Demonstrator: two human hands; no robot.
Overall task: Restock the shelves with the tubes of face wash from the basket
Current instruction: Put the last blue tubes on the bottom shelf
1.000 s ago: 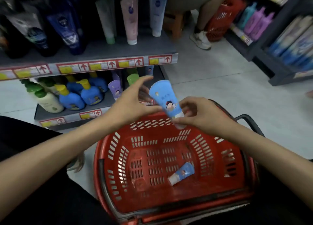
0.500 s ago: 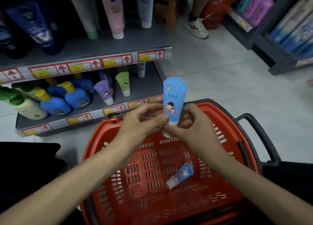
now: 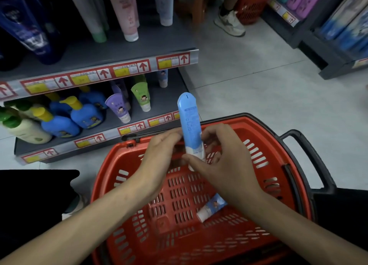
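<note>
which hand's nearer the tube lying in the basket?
Right. Both grip the upright tube; the right hand is directly above the lying tube in the picture, the left hand farther up-left.

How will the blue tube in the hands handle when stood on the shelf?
Probably light: left hand and right hand hold the blue tube nearly upright by its lower end. Tall over a narrow cap, it may tip.
</note>
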